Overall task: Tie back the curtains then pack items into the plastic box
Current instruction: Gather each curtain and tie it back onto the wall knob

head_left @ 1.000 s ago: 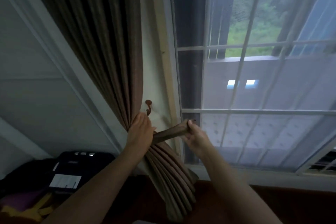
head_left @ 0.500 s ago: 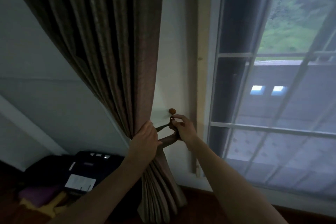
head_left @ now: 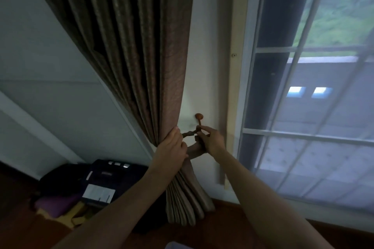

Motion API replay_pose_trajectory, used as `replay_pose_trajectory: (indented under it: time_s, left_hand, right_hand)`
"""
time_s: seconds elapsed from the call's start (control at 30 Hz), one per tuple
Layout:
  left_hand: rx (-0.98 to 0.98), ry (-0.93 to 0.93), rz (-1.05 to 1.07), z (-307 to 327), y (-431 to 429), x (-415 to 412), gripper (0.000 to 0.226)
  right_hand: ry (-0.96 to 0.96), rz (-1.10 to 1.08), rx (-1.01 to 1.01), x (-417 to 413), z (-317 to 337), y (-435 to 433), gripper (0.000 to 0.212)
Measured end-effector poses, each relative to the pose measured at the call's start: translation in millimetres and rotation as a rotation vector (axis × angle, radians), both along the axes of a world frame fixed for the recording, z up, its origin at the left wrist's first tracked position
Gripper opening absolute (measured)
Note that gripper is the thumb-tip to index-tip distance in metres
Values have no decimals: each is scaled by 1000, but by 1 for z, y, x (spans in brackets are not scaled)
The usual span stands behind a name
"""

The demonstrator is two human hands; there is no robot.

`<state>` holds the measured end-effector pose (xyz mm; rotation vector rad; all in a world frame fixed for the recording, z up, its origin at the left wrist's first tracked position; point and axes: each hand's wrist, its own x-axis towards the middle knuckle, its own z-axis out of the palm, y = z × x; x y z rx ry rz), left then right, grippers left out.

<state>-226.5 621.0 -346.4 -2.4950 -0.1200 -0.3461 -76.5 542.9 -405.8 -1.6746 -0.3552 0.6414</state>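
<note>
the brown curtain (head_left: pixel 129 50) hangs in tight pleats down the wall to the left of the hook (head_left: pixel 199 117), a small reddish-brown knob set on the pale wall between the curtain's edge and the window (head_left: pixel 315 119). the curtain is bunched in at a waist just left of and slightly below the hook, and its lower folds fan out beneath that point down to the dark floor (head_left: pixel 232 226). the left hand (head_left: pixel 173 147) is closed around the gathered fabric at this waist, fingers wrapped over the front of the pleats, left of the hook. the tieback (head_left: pixel 194 148), a band of the same brown cloth, loops around the bundle below and to the left of the hook, its thin corded end running up from the left hand toward the hook. the right hand (head_left: pixel 210 140) sits directly under the hook, fingers pinched shut on the tieback's end, fingertips touching or nearly touching the hook's stem; whether the loop is over the hook cannot be told. both bare forearms reach up from the bottom of the view. far down and to the left of the hook, on the floor by the wall, lies a dark bag (head_left: pixel 113 176) with a white paper (head_left: pixel 99 193) on it, and a purple item (head_left: pixel 58 203) just left of that. no plastic box can be made out.
</note>
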Motion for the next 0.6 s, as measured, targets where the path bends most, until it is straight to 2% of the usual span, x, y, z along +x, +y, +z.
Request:
replay_pose_trajectory:
  time_s: [0.07,0.17,0.23,0.33,0.43,0.5,0.6]
  left_hand:
    - [-33,-54,-75,-1,-5,-1,11]
    - [-92,-144,-202,-4,-10,-8,24]
    - [-127,-188,-261,-7,-14,-15,27]
    - [-181,-270,-331,-12,-26,-24,26]
    - [-238,-451,-362,-12,-41,-34,20]
    - [-299,-570,-273,-15,-46,-37,17]
    - [-468,-537,-117,-27,-44,-29,21]
  right_hand:
    - [199,3,69,-7,0,-8,27]
    - [782,71,335,-26,5,-31,19]
    - [923,127,409,-37,1,-48,20]
    - [907,121,490,-43,-5,-64,25]
    - [788,-36,450,-38,-9,-71,28]
    - [686,-145,413,-31,-8,-83,24]
    - [562,-120,304,-21,3,-109,26]
